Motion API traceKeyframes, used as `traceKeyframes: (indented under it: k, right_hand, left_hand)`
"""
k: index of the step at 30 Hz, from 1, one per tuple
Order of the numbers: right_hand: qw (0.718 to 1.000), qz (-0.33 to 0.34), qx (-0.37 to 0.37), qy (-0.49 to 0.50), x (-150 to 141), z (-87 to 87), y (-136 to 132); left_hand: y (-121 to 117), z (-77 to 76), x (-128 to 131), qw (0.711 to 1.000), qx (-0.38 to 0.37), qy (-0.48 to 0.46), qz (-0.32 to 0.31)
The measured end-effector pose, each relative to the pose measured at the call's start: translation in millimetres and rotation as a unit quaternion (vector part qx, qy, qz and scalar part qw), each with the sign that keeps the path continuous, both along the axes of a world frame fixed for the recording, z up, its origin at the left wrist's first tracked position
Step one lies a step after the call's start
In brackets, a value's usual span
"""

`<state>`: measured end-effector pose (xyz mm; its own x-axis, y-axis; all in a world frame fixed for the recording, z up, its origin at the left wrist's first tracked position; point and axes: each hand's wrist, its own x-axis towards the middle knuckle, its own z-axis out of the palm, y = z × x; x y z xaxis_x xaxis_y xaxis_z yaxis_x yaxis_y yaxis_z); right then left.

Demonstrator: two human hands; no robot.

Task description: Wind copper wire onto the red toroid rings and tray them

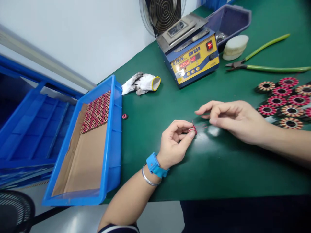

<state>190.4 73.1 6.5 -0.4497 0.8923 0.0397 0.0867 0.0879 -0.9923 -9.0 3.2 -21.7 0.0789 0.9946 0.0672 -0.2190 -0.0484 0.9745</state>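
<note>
Between thumb and fingers, my left hand pinches a small red wire-wound coil just above the green table. A blue strap and a silver bangle circle that wrist. My right hand hovers to the right of the coil, apart from it. Its index finger reaches out and its thumb lies close to the bent fingers; I see nothing held there. Thin reddish wire bits lie on the table between the two hands. Several red and copper coils are grouped at the right, behind my right forearm.
A blue bin with rows of coils on cardboard stands left. One coil lies beside it. White gloves, a CM 558 heater box, green-handled cutters, a white pad and a purple bin line the back.
</note>
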Motion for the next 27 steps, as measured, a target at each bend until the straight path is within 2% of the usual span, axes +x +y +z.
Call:
traceKeyframes:
  k: [3,8,14,22,27]
  right_hand:
    - [0.999,-0.03,-0.02,0.019,1,-2.1,0]
    - [0.999,0.023,0.041,-0.015,-8,-5.3,-7]
    - [0.997,0.028,0.068,-0.037,-12,-5.5,-9]
    - [0.997,0.038,0.059,-0.036,-11,-4.2,-8]
    - [0.998,0.037,0.048,-0.029,-12,-4.8,-8]
  left_hand:
    - [0,-0.2,0,1.0,-0.006,0.006,0.011]
    - [-1,0.2,0,0.999,-0.03,-0.008,0.005]
    - [-1,0.8,1,0.999,-0.043,-0.018,0.001]
    - [-1,-0.8,0,0.998,-0.066,-0.005,-0.008]
    - [1,-2.4,-1,0.999,-0.036,0.022,0.006]
